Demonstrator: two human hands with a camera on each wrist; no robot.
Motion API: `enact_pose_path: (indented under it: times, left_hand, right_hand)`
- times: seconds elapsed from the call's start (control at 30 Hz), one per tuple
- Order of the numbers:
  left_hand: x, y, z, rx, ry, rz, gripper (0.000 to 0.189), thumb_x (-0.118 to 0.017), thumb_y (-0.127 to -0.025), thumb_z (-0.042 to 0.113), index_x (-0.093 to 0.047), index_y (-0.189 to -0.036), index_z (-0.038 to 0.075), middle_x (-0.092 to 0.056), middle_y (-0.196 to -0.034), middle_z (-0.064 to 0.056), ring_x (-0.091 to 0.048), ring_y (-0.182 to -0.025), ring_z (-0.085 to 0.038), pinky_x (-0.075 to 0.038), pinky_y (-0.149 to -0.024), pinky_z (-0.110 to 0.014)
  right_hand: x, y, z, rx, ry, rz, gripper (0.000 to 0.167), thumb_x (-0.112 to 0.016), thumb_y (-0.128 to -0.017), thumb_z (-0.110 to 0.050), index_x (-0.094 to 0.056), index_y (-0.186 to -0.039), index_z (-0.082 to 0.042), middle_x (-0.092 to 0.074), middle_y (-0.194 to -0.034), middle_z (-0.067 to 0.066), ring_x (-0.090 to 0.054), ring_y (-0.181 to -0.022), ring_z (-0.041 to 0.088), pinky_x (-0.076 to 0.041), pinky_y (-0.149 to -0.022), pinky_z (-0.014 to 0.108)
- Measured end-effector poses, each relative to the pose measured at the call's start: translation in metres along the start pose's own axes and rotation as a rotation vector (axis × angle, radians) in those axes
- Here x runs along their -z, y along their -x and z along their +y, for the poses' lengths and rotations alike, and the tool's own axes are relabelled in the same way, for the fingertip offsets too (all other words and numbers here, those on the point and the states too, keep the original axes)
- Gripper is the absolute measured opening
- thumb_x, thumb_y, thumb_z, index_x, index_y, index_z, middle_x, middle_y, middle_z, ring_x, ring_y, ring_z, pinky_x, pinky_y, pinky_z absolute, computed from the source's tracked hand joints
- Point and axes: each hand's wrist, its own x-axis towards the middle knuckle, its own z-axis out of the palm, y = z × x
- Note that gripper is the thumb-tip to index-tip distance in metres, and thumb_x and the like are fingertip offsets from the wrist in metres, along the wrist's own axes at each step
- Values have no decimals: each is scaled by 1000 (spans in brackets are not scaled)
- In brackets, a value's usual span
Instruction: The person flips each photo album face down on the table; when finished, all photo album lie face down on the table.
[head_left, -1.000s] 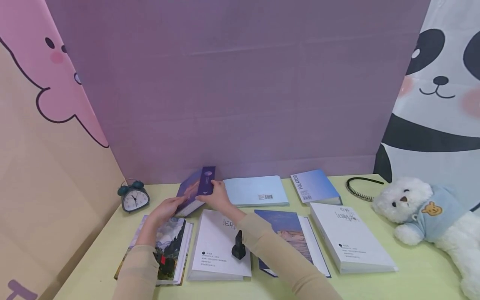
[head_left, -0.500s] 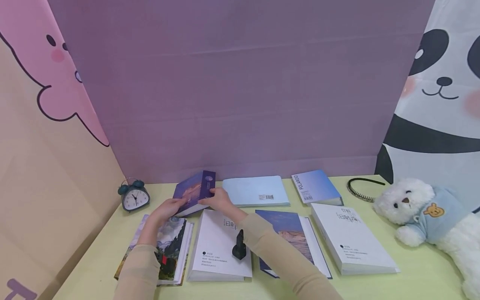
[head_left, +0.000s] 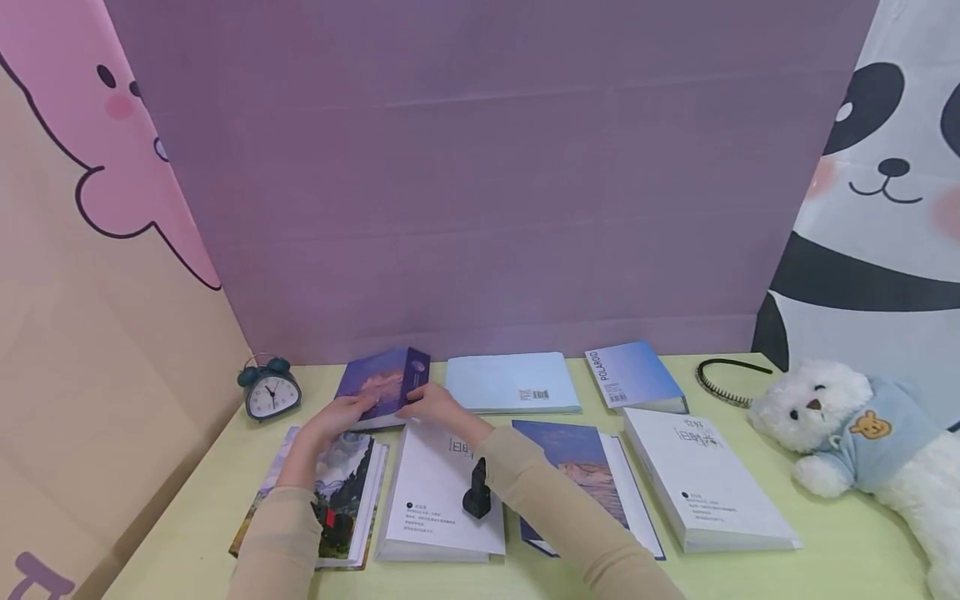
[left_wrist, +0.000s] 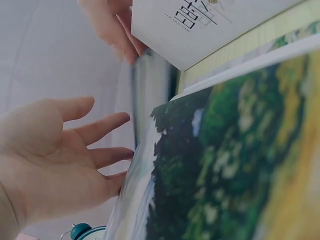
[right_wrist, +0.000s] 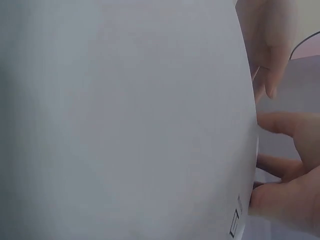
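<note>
A purple-blue book [head_left: 381,385] with a pinkish cliff picture lies at the back left, its dark spine to the right. My right hand [head_left: 437,404] grips its front right corner. In the right wrist view a white book cover hides part of the right hand's [right_wrist: 295,180] hold. My left hand [head_left: 336,418] touches the front left of the cover. Its fingers look straight and spread in the left wrist view, where the left hand [left_wrist: 60,150] is beside the page edges. Near my forearms lie a landscape-painting book [head_left: 341,492] and a white book [head_left: 435,500].
A light blue book [head_left: 510,379] and a Polaroid book [head_left: 633,375] lie along the back. In front are another cliff-picture book [head_left: 577,462] and a white book [head_left: 705,492]. An alarm clock [head_left: 273,392] stands left; a headband [head_left: 720,383] and teddy bear [head_left: 847,425] lie right.
The purple-blue book has tipped down from a raised tilt and shifted slightly left. My right hand has come down along the spine to its front corner. The left hand stays at the front left.
</note>
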Motion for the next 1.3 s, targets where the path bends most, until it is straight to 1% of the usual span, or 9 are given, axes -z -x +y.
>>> enact_pose_path:
  times: [0.1, 0.2, 0.37, 0.5, 0.7, 0.9, 1.0, 1.1, 1.3]
  left_hand:
    - [-1, 1, 1, 3, -66, -19, 55, -32, -103, 30, -31, -141, -10, -29, -146, -31, -24, -135, -48, -27, -108, -58]
    - [-1, 1, 2, 9, -115, -21, 57, -32, -103, 31, -31, -141, -11, -28, -145, -32, -23, -135, -49, -28, -107, -59]
    - [-2, 1, 1, 17, -112, -22, 58, -32, -103, 32, -30, -141, -12, -26, -147, -32, -21, -136, -49, -26, -108, -59]
    - [-2, 3, 2, 19, -117, -24, 57, -33, -103, 31, -31, -140, -12, -27, -146, -32, -22, -135, -49, -27, -108, -59]
    - [-1, 6, 2, 27, -113, -31, 55, -35, -103, 29, -33, -140, -10, -29, -145, -32, -23, -135, -49, -28, -107, -59]
    - [0, 7, 2, -3, -127, -57, 53, -33, -103, 29, -33, -142, -7, -27, -147, -31, -20, -136, -49, -25, -108, -60]
    - [0, 7, 1, -10, -132, -69, 52, -34, -103, 28, -31, -143, -5, -25, -148, -30, -18, -137, -48, -24, -108, -60]
    - [1, 6, 1, -19, -140, -69, 51, -34, -103, 28, -31, -144, -3, -25, -148, -30, -17, -137, -49, -23, -108, -61]
    - [0, 5, -2, -37, -141, -58, 50, -35, -103, 26, -33, -143, -3, -28, -147, -28, -19, -137, -48, -24, -109, -60]
  right_hand:
    - [-1, 1, -1, 2, 32, -83, 53, -67, -86, -29, -55, -130, -1, -54, -134, 14, -47, -127, 31, -40, -104, 43]
    - [-2, 2, -3, 23, 83, -119, 55, -64, -88, -32, -52, -133, -2, -52, -136, 13, -45, -129, 30, -39, -105, 43]
    - [-3, 1, -4, 36, 147, -146, 56, -62, -89, -34, -51, -135, -4, -51, -138, 12, -45, -129, 29, -39, -105, 42]
    - [-4, 1, -3, 28, 155, -159, 57, -61, -90, -35, -48, -137, -5, -47, -141, 12, -42, -132, 29, -37, -107, 43]
    - [-6, 4, -6, 4, 190, -174, 62, -58, -91, -39, -41, -143, -10, -32, -151, 14, -30, -139, 30, -31, -111, 44]
    - [-5, 8, -8, 22, 235, -203, 64, -56, -92, -38, -34, -146, -12, -23, -155, 13, -24, -142, 31, -26, -113, 48]
    - [-6, 8, -8, 20, 241, -201, 63, -55, -93, -38, -34, -146, -11, -24, -154, 13, -25, -141, 31, -27, -113, 48]
    - [-5, 6, -8, 17, 227, -180, 61, -55, -93, -37, -37, -145, -11, -30, -152, 12, -29, -140, 31, -29, -112, 47]
    - [-1, 6, -4, 42, 189, -169, 57, -53, -94, -35, -41, -142, -8, -40, -147, 12, -34, -137, 30, -31, -111, 45]
